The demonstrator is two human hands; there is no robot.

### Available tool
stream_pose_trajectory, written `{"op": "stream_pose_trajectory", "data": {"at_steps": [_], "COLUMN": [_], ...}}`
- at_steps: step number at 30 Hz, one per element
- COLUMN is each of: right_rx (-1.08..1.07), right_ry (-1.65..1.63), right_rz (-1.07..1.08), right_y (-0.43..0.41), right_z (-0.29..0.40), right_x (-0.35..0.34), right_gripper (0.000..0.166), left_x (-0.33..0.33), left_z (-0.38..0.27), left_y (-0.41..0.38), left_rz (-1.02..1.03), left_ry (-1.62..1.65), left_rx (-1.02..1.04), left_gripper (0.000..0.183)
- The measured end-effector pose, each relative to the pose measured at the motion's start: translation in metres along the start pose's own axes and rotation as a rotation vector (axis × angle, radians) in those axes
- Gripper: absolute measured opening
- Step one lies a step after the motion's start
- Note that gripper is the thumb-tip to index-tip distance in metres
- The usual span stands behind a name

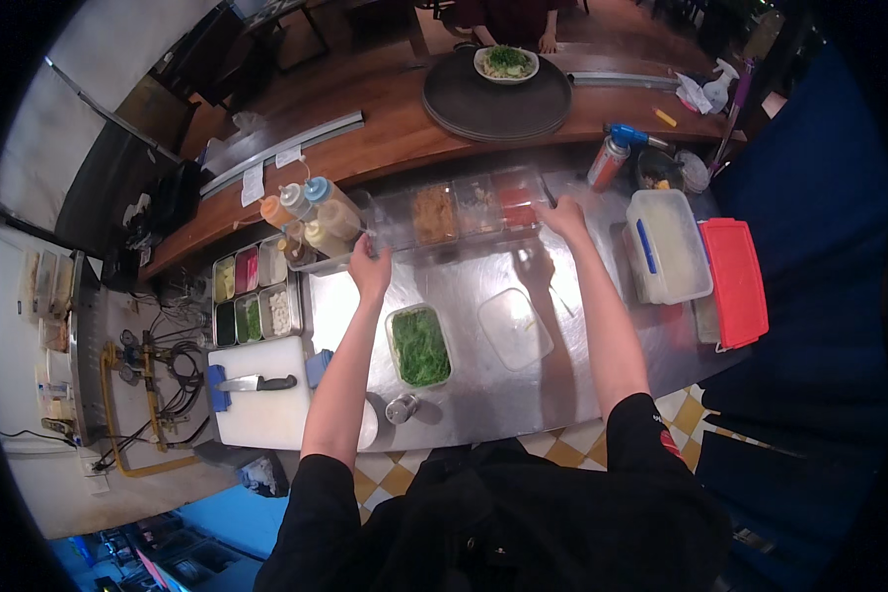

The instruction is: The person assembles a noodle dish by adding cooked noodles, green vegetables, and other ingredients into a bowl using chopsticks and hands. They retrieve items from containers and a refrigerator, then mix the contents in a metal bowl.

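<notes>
A long condiment box (481, 240) with clear plastic covering lies across the back of the steel counter. Its compartments hold an orange-brown crumbly food (434, 214), a pale food and a red food (516, 205). My left hand (370, 272) grips its left end, beside several squeeze bottles (318, 214). At its right end my right hand (564, 220) closes on the corner, next to a small dark strip I cannot identify. Nearer to me stand a plastic tub of chopped greens (420, 346) and a translucent lid (516, 329) lying flat.
Left are a white cutting board (259, 414) with a knife (257, 382) and a steel tray of toppings (275, 311). A shaker (402, 408) stands in front. Right are a blowtorch (608, 164) and lidded containers (670, 248). A person stands beyond round trays (496, 107) bearing a bowl (506, 65).
</notes>
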State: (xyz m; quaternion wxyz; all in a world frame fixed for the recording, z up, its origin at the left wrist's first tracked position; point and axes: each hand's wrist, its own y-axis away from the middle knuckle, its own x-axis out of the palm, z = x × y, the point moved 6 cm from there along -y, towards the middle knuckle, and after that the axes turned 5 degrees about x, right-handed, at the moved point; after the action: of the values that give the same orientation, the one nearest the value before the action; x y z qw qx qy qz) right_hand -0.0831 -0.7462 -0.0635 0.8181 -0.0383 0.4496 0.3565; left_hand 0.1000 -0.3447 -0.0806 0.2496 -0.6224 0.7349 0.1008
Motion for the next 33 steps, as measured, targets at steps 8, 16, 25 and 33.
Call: {"op": "stream_pose_trajectory", "data": {"at_steps": [8, 16, 25, 33], "right_rx": [-0.220, -0.199, -0.267, -0.351], "right_ry": [-0.235, -0.082, 0.095, -0.508], "right_rz": [-0.288, -0.211, -0.361, -0.270], "right_y": [-0.009, -0.040, 0.027, 0.223], "right_z": [0.062, 0.099, 0.112, 0.052], "right_x": [-0.033, -0.033, -0.067, -0.059], "right_gripper": [0.064, 0.056, 0.037, 0.045], "left_x": [-0.002, -0.065, -0.084, -0.043], "left_z": [-0.006, -0.003, 0.094, 0.112], "left_y": [-0.012, 0.079, 0.197, 0.206], "left_rz": [-0.203, 0.258, 0.449, 0.494], "left_ry": [0.929, 0.228, -0.075, 0.138], "left_rx": [-0.072, -0.054, -0.382, -0.540], "left_gripper": [0.048, 0.032, 0.035, 0.028]}}
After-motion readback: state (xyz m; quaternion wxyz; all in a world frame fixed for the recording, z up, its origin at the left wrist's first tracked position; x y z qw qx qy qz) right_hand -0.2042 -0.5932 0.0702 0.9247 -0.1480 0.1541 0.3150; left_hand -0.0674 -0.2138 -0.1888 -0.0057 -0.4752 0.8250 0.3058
